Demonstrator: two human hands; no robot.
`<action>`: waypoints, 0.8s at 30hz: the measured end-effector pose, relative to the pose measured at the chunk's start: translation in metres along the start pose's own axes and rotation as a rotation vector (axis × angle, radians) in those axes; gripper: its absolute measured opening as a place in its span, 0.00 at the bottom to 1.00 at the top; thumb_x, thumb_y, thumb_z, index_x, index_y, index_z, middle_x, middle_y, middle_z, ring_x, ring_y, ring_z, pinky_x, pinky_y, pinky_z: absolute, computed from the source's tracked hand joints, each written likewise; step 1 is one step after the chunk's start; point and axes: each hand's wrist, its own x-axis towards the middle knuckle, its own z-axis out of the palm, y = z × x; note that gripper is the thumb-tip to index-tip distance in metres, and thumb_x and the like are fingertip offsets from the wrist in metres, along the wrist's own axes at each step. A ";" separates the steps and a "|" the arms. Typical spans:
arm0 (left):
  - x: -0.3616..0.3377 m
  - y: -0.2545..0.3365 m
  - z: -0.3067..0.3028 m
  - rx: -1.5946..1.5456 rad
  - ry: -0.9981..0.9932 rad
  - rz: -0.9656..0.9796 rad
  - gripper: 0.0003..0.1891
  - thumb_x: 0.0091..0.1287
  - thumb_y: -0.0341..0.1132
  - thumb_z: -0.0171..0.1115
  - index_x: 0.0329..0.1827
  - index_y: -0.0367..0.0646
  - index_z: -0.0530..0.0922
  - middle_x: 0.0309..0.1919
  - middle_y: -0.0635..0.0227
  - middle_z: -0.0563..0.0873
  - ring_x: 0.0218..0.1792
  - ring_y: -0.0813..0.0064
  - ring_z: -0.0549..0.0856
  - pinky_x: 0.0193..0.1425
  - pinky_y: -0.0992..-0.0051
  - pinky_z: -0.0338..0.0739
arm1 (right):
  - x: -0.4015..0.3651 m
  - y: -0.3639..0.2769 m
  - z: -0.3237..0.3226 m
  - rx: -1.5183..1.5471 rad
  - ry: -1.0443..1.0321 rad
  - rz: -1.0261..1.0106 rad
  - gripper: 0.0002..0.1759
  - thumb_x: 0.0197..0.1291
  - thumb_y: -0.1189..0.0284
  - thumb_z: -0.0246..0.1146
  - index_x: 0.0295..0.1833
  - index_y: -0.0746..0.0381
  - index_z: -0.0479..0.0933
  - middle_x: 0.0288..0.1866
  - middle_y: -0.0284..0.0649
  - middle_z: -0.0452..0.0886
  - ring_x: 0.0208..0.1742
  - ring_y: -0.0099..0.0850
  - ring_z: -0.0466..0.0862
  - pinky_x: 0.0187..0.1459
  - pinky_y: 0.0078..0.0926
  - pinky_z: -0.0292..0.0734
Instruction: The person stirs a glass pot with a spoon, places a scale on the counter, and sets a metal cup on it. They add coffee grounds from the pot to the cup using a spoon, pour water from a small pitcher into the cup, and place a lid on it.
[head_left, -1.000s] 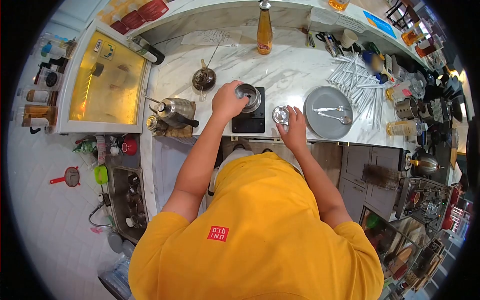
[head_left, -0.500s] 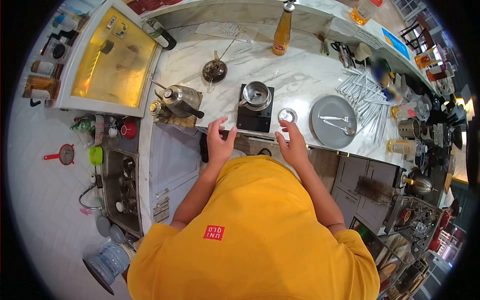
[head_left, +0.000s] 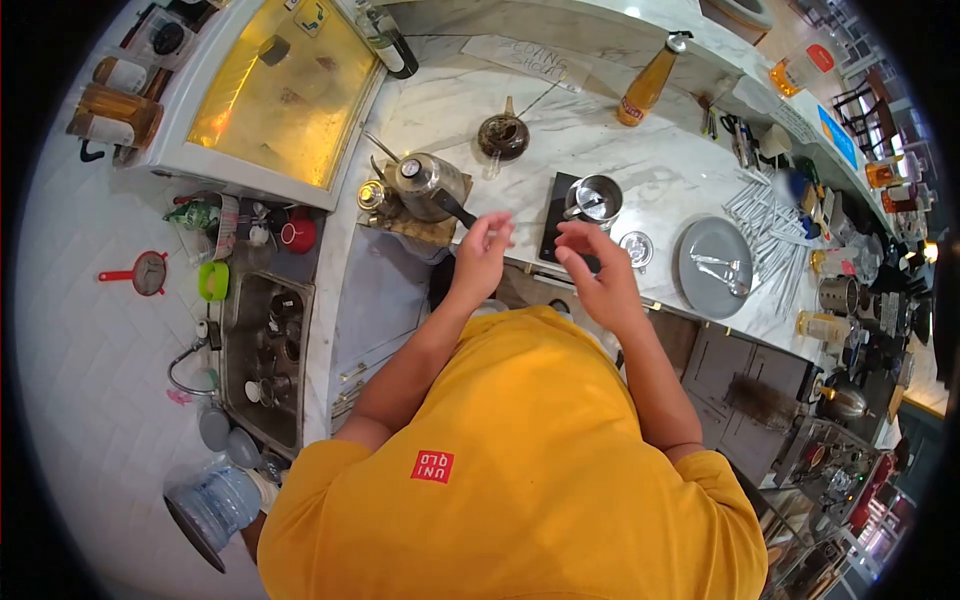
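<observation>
My left hand is in the air at the counter's front edge, fingers loosely bent and apart, holding nothing. Just beyond it is the black handle of a steel gooseneck kettle, which rests on a wooden board. My right hand, also empty with fingers parted, hovers in front of a black scale and hides part of it. A handled steel cup with something metallic inside stands on the scale. To the right of that hand lies a small round metal piece.
A grey plate bears a fork and a spoon, beside a heap of wrapped straws. Farther back are a dark round glass pot and an amber bottle. A sink holding cups lies left.
The view has turned, so the counter items appear farther right. My hands have come closer together; the left is now nearer the kettle's handle. Both remain empty.
</observation>
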 end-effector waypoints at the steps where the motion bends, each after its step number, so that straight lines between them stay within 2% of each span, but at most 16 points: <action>1: 0.012 0.012 0.001 -0.075 -0.010 -0.033 0.20 0.77 0.37 0.60 0.68 0.40 0.75 0.58 0.62 0.84 0.47 0.75 0.86 0.47 0.73 0.79 | 0.002 -0.003 0.007 0.012 0.068 -0.002 0.17 0.67 0.75 0.68 0.60 0.66 0.78 0.44 0.41 0.86 0.46 0.31 0.87 0.51 0.28 0.81; 2: 0.025 0.019 0.003 -0.154 -0.020 -0.064 0.21 0.77 0.36 0.59 0.70 0.41 0.73 0.61 0.61 0.83 0.48 0.74 0.86 0.47 0.72 0.79 | 0.001 -0.004 0.012 0.020 0.096 0.014 0.17 0.67 0.75 0.68 0.60 0.66 0.78 0.45 0.41 0.86 0.47 0.30 0.87 0.51 0.28 0.81; 5: 0.072 0.012 0.016 -0.195 0.131 -0.119 0.25 0.77 0.37 0.57 0.76 0.44 0.67 0.68 0.59 0.76 0.52 0.68 0.85 0.47 0.68 0.80 | -0.001 -0.003 0.023 0.022 0.172 0.034 0.18 0.67 0.75 0.68 0.61 0.65 0.78 0.47 0.41 0.85 0.47 0.30 0.87 0.52 0.28 0.81; 8: 0.113 0.005 0.024 -0.308 0.261 -0.391 0.29 0.74 0.38 0.60 0.77 0.44 0.65 0.72 0.56 0.70 0.57 0.68 0.82 0.46 0.67 0.81 | -0.005 -0.006 0.028 -0.011 0.204 0.056 0.19 0.67 0.75 0.68 0.61 0.65 0.78 0.48 0.42 0.85 0.47 0.30 0.87 0.51 0.28 0.81; 9: 0.129 -0.010 0.025 -0.280 0.283 -0.379 0.31 0.72 0.41 0.64 0.75 0.40 0.67 0.71 0.54 0.71 0.61 0.64 0.79 0.49 0.65 0.82 | -0.006 -0.006 0.030 -0.017 0.213 0.058 0.19 0.67 0.75 0.68 0.61 0.65 0.78 0.49 0.42 0.85 0.47 0.30 0.87 0.52 0.28 0.81; 12: 0.171 -0.045 0.029 -0.043 0.439 -0.384 0.27 0.71 0.41 0.65 0.68 0.34 0.74 0.64 0.53 0.79 0.57 0.63 0.82 0.52 0.64 0.81 | -0.007 -0.007 0.034 -0.029 0.241 0.071 0.19 0.67 0.75 0.68 0.62 0.64 0.77 0.51 0.42 0.85 0.48 0.30 0.87 0.52 0.29 0.80; 13: 0.175 -0.048 0.029 -0.173 0.420 -0.339 0.22 0.70 0.42 0.67 0.57 0.32 0.82 0.49 0.55 0.87 0.50 0.63 0.86 0.54 0.65 0.80 | -0.008 -0.009 0.036 -0.027 0.251 0.085 0.20 0.67 0.74 0.68 0.62 0.64 0.77 0.52 0.42 0.84 0.48 0.30 0.86 0.53 0.29 0.80; 16: 0.190 -0.056 0.022 0.005 0.319 -0.480 0.22 0.73 0.49 0.62 0.61 0.42 0.78 0.43 0.63 0.84 0.39 0.68 0.82 0.36 0.64 0.81 | -0.006 -0.012 0.039 -0.051 0.300 0.105 0.20 0.66 0.74 0.68 0.63 0.63 0.76 0.55 0.41 0.83 0.49 0.29 0.86 0.54 0.29 0.79; 19: 0.195 -0.063 0.028 0.012 0.366 -0.421 0.16 0.75 0.46 0.61 0.52 0.41 0.79 0.35 0.65 0.83 0.32 0.70 0.81 0.32 0.68 0.80 | -0.004 -0.008 0.039 -0.040 0.332 0.095 0.21 0.66 0.75 0.68 0.63 0.62 0.76 0.58 0.40 0.81 0.49 0.29 0.85 0.55 0.29 0.79; 22: 0.189 -0.057 0.032 -0.221 0.398 -0.355 0.14 0.73 0.40 0.63 0.36 0.35 0.79 0.32 0.64 0.85 0.29 0.69 0.84 0.34 0.68 0.82 | -0.001 -0.005 0.036 0.027 0.351 0.095 0.22 0.66 0.75 0.68 0.64 0.61 0.75 0.60 0.40 0.79 0.51 0.29 0.85 0.54 0.29 0.79; 24: 0.184 -0.050 0.031 -0.283 0.361 -0.317 0.13 0.74 0.38 0.62 0.34 0.37 0.77 0.31 0.65 0.84 0.26 0.71 0.83 0.30 0.70 0.82 | 0.000 -0.005 0.035 0.040 0.394 0.094 0.23 0.66 0.75 0.68 0.65 0.61 0.75 0.63 0.40 0.76 0.53 0.30 0.84 0.54 0.29 0.79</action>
